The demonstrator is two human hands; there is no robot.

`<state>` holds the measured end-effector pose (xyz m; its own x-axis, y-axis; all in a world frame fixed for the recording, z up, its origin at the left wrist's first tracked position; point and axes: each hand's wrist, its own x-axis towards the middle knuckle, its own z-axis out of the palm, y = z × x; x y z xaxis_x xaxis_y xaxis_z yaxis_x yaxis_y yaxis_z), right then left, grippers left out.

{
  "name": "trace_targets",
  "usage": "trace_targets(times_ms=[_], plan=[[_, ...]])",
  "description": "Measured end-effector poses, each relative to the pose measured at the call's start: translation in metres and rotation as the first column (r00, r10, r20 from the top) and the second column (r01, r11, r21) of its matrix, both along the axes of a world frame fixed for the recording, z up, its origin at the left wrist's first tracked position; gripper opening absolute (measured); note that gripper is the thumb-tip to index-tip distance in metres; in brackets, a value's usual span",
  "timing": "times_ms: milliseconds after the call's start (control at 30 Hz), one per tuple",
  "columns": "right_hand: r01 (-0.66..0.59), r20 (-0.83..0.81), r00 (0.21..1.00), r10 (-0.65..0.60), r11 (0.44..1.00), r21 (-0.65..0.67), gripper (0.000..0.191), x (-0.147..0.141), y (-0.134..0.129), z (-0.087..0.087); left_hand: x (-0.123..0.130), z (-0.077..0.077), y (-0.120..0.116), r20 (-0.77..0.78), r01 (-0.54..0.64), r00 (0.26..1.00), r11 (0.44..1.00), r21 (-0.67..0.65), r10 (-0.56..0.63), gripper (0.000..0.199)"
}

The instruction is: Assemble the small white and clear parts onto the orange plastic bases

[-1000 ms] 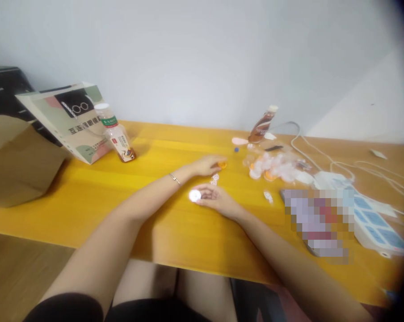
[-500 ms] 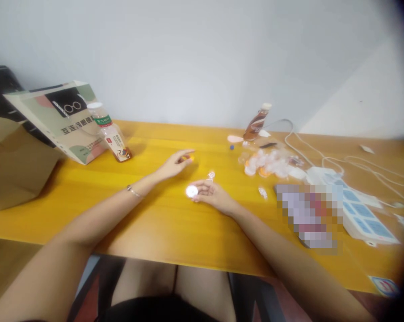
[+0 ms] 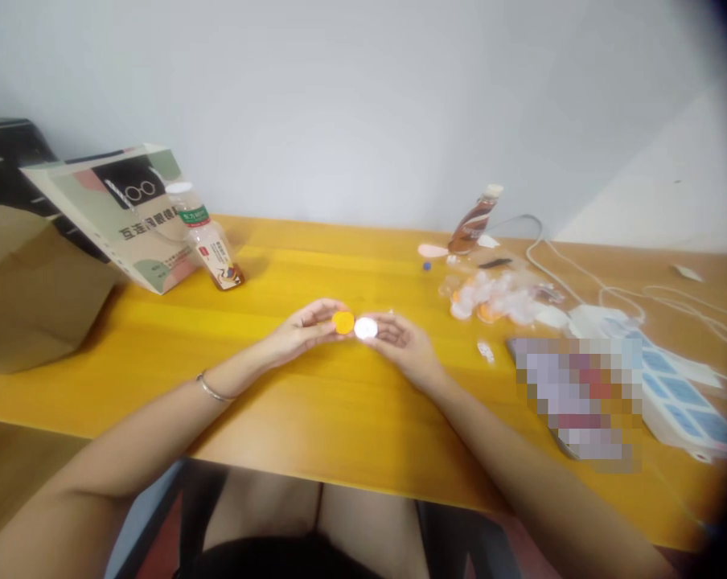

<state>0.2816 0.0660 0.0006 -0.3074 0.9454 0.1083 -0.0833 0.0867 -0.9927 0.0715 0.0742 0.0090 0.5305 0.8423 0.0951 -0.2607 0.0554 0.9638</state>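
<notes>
My left hand pinches a small round orange disc, its flat face turned toward me. Between the fingertips of my right hand is a white disc of similar size. The two discs are held side by side above the middle of the table, with at most a narrow gap between them. They look like bottle caps, but the blur leaves their exact kind unclear. A small pale piece on the table behind my right hand is mostly hidden by its fingers.
At the back right, a brown drink bottle stands behind a heap of white and orange pieces. A pixelated phone-like slab and a white power strip lie right. Left are a labelled bottle, a printed bag and a brown paper bag.
My left hand has come nearer with the orange disc, turning its face toward me. Both discs are now side by side. The view has shifted slightly.
</notes>
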Motion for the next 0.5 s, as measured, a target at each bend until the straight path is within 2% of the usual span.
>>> trace_targets(times_ms=[100, 167, 300, 500], plan=[[0.042, 0.017, 0.999, -0.042, 0.999, 0.022, 0.035, -0.002, 0.000, -0.001, 0.000, 0.000, -0.001, -0.071, -0.045, 0.996, 0.991, 0.126, 0.054, 0.027], [0.052, 0.026, 0.998, -0.052, 0.998, 0.024, 0.034, -0.004, -0.001, -0.002, 0.001, 0.001, -0.002, -0.152, -0.091, 0.980, 0.964, 0.252, 0.132, 0.027], [0.043, 0.050, 0.998, -0.044, 0.999, 0.007, 0.034, -0.005, -0.003, -0.004, 0.007, 0.002, -0.009, -0.278, -0.119, 0.922, 0.879, 0.462, 0.271, 0.028], [-0.003, 0.072, 0.997, 0.001, 0.999, 0.032, 0.036, -0.006, -0.005, -0.005, 0.017, 0.000, -0.017, -0.371, -0.028, 0.840, 0.714, 0.700, 0.396, 0.028]])
